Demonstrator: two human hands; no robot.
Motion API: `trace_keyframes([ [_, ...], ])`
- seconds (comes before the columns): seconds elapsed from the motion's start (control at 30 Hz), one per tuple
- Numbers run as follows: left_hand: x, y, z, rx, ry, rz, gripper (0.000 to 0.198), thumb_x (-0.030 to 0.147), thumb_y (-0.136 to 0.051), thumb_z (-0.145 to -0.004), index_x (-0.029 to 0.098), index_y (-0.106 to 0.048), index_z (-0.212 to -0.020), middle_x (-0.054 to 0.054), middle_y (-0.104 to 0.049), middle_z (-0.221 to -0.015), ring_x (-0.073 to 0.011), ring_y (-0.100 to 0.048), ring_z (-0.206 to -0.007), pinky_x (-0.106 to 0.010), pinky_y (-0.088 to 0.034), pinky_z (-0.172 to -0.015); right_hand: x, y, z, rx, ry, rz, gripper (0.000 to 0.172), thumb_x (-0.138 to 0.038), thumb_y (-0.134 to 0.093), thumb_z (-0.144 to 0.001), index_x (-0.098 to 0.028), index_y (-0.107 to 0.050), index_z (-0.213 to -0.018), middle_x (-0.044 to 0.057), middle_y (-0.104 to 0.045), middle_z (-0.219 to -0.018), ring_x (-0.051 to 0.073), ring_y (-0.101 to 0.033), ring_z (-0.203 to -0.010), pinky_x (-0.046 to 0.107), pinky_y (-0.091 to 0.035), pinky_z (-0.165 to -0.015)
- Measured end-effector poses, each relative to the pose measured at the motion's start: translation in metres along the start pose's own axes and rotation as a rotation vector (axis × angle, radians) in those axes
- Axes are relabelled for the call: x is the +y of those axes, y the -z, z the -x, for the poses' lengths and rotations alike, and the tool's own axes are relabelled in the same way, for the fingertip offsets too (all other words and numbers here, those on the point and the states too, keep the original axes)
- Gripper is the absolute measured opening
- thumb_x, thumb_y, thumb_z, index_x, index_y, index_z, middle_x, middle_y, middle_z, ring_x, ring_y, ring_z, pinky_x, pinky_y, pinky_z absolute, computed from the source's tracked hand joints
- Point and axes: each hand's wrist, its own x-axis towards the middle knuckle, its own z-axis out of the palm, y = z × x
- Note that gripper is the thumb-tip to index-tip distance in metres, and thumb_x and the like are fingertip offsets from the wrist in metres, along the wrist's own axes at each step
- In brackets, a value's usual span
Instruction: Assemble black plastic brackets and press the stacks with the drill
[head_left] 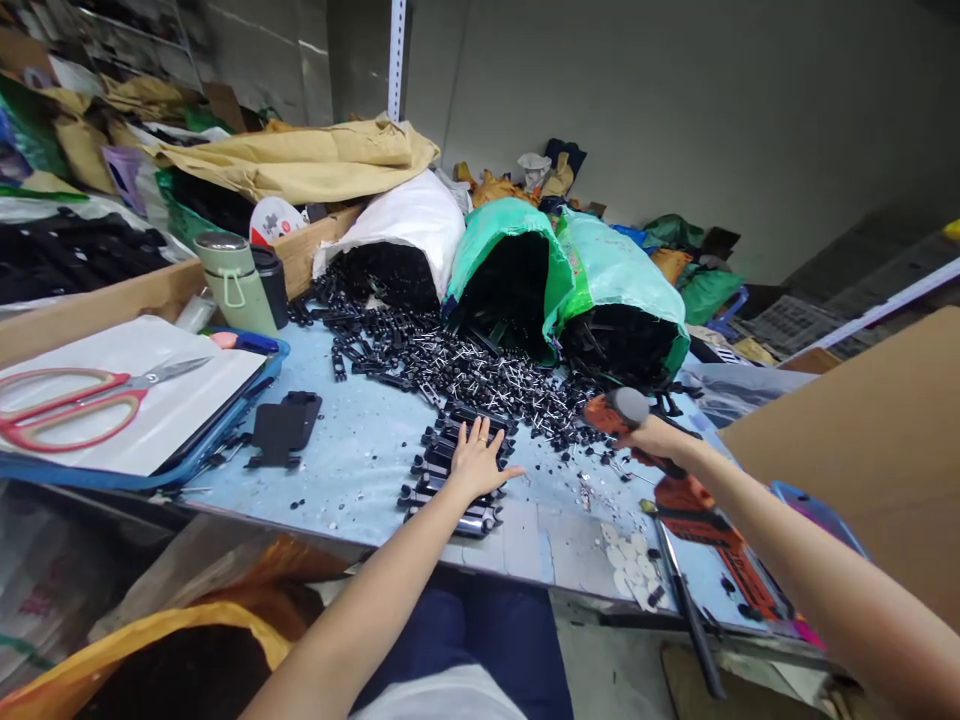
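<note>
My left hand (478,462) lies with its fingers spread over a row of black plastic parts (431,468) at the table's front. A ring shows on one finger. On the right, my right hand (660,440) is wrapped round an orange cordless drill (601,414) with a grey rounded end. Its tip is hidden or too small to make out. Just beyond my left hand spreads a heap of small black pieces with silver screws or pins (502,385). To the left, a flat black plate-like part (283,430) lies apart.
Behind the heap, a white sack (420,215), a green sack (510,235) and another green sack (626,270) lie open. Red-handled scissors (112,400) rest on a blue tray (180,470) at left, near a green flask (236,280). White discs (634,565) lie front right.
</note>
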Motion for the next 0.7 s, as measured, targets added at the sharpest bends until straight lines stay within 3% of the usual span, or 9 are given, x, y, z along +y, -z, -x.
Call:
trace_keyframes([
  [0.07,0.001,-0.001,0.000,0.009,-0.012,0.001,0.080,0.070,-0.020,-0.073,0.018,-0.028,-0.133,-0.011,-0.019,-0.142,-0.0273,-0.006,-0.131,-0.046,-0.001,-0.104,-0.053,-0.006,-0.008,-0.143,0.161,0.023,0.020,-0.012,-0.063,-0.051,-0.015,-0.057,-0.070,-0.001,-0.056,-0.060,0.011,-0.052,-0.052,0.018,-0.041,-0.045],
  [0.17,-0.001,-0.001,0.002,0.036,-0.021,-0.002,0.083,0.070,-0.018,-0.073,0.013,-0.027,-0.133,-0.013,-0.022,-0.141,-0.0274,-0.008,-0.131,-0.045,-0.003,-0.105,-0.129,-0.024,-0.020,-0.332,0.274,0.085,0.021,-0.011,-0.059,-0.052,-0.014,-0.059,-0.073,-0.002,-0.056,-0.059,0.011,-0.051,-0.051,0.017,-0.041,-0.044],
  [0.3,-0.001,-0.003,0.004,0.026,-0.014,0.007,0.090,0.073,-0.015,-0.071,0.009,-0.027,-0.133,-0.015,-0.020,-0.141,-0.0291,-0.009,-0.130,-0.045,-0.005,-0.105,-0.199,-0.048,-0.035,-0.466,0.339,0.272,0.017,-0.015,-0.058,-0.056,-0.013,-0.060,-0.073,-0.002,-0.056,-0.055,0.011,-0.052,-0.049,0.018,-0.041,-0.044],
  [0.4,-0.001,-0.004,0.003,0.009,-0.013,0.031,0.093,0.076,-0.014,-0.069,0.010,-0.026,-0.134,-0.015,-0.018,-0.141,-0.0292,-0.007,-0.131,-0.045,-0.005,-0.105,-0.222,-0.060,-0.045,-0.515,0.319,0.372,0.011,-0.020,-0.056,-0.059,-0.012,-0.059,-0.065,-0.001,-0.052,-0.048,0.013,-0.051,-0.044,0.021,-0.040,-0.041],
  [0.53,0.000,-0.004,0.003,0.015,-0.010,0.061,0.097,0.078,-0.013,-0.066,0.010,-0.027,-0.133,-0.016,-0.017,-0.141,-0.0298,-0.006,-0.131,-0.046,-0.003,-0.104,-0.233,-0.066,-0.053,-0.527,0.334,0.444,0.012,-0.017,-0.057,-0.055,-0.012,-0.060,-0.065,-0.002,-0.052,-0.047,0.012,-0.050,-0.044,0.020,-0.039,-0.040],
  [0.7,0.001,-0.003,0.003,-0.005,-0.001,0.075,0.098,0.079,-0.014,-0.065,0.010,-0.025,-0.134,-0.015,-0.015,-0.142,-0.0293,-0.003,-0.131,-0.046,0.000,-0.104,-0.239,-0.064,-0.039,-0.507,0.382,0.512,0.019,-0.016,-0.058,-0.053,-0.013,-0.062,-0.071,-0.002,-0.054,-0.052,0.012,-0.051,-0.048,0.019,-0.038,-0.042],
])
